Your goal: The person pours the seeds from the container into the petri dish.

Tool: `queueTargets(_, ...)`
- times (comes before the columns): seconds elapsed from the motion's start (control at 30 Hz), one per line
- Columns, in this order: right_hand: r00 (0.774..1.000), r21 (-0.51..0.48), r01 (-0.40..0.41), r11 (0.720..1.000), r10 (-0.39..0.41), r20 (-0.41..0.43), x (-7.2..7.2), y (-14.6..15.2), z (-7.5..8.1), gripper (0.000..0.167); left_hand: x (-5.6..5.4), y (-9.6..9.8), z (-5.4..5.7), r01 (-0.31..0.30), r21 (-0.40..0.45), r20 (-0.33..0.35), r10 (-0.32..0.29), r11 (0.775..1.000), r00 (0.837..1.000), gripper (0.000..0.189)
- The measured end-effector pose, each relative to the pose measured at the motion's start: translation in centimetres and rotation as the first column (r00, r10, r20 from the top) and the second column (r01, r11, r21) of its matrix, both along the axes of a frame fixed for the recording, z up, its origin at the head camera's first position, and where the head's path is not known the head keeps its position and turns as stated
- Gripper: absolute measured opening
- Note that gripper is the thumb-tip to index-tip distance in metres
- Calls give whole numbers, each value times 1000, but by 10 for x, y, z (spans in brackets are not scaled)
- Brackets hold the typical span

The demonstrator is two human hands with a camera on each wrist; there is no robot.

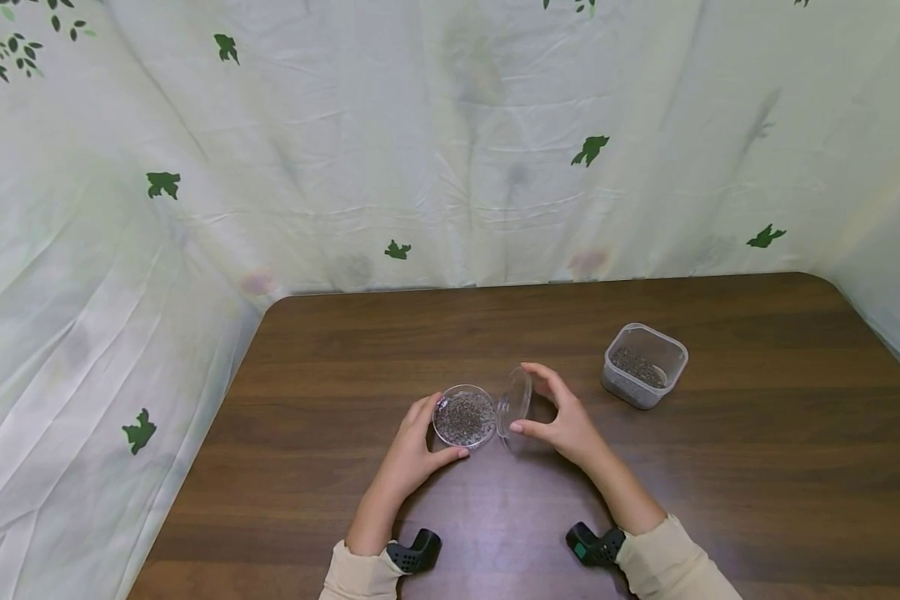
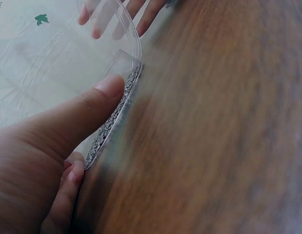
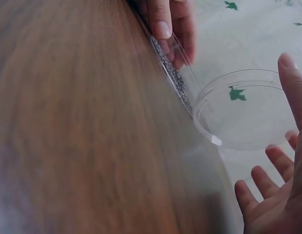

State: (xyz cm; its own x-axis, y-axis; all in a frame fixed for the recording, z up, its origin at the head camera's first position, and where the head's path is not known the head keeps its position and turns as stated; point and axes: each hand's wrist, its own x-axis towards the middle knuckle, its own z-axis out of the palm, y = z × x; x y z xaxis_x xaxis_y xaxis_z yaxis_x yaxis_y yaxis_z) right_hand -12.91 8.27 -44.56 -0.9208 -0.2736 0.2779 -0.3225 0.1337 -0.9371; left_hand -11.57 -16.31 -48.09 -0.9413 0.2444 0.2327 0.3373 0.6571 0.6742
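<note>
A clear round petri dish with a layer of dark grey granules lies flat on the table. My left hand holds it by the sides, thumb at the near edge and fingers round the far left. Just right of the dish, its clear lid stands tilted steeply on edge. My right hand pinches the lid's rim between thumb and fingers. Seen from the right wrist, the lid is see-through and its lower edge comes close to the dish; whether they touch I cannot tell.
A clear plastic tub holding similar dark granules stands to the right, beyond my right hand. The brown wooden table ends at a white curtain with green leaf-like prints at the back and sides.
</note>
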Motion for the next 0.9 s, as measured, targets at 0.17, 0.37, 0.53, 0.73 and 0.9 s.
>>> queueTargets(0.17,1000,-20,-17,1000,17,0,-3,-3,-2,78,0,0,0,-1,0,4,1,1000,1000,88)
queueTargets(0.37,996,-94,-92,991,92,-2,-8,-6,-6,79,0,0,0,0,4,6,0,1000,1000,88)
queueTargets(0.53,991,-134,-134,982,134,-9,-10,-9,-9,79,0,0,0,-5,-2,23,5,1000,1000,89)
queueTargets(0.73,986,-177,-160,971,164,10,-11,-13,-9,82,0,0,-1,-7,4,23,7,1000,1000,88)
queueTargets(0.9,979,-220,-191,957,201,23,-11,-16,-8,86,0,0,-1,2,12,3,-2,1000,1000,87)
